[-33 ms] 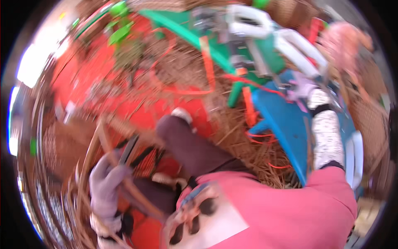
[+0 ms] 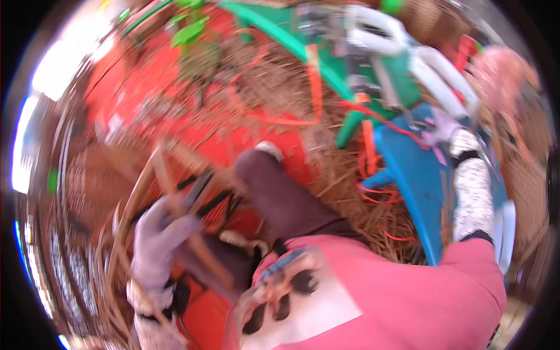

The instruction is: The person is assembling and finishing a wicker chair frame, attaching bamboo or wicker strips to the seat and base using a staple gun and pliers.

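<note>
Gripping brown cane strips (image 2: pixel 153 181) in closed gloved left hand (image 2: pixel 156 233) to steady them; right hand (image 2: pixel 441 129) reaches onto blue chair (image 2: pixel 408 175), grip unclear from blur.

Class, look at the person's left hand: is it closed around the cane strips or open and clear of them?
Closed. The gloved left hand wraps around the cane strips, which rise from its grip.
</note>
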`<action>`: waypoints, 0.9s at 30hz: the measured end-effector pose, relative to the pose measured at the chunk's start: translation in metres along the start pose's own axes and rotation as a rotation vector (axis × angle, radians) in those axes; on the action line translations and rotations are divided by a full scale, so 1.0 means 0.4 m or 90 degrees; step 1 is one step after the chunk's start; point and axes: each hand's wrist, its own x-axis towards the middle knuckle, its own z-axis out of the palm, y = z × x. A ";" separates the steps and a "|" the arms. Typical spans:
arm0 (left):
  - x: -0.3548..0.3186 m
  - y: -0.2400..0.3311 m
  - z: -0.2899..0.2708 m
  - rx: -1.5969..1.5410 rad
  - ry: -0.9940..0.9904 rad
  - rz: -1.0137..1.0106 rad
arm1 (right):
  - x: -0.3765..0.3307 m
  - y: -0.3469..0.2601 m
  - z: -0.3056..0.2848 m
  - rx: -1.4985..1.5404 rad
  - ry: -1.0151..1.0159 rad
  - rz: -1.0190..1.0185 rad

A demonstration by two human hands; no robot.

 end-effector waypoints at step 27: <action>0.156 -0.051 -0.002 -0.315 -0.003 0.107 | -0.179 -0.797 0.132 0.109 -0.425 -0.588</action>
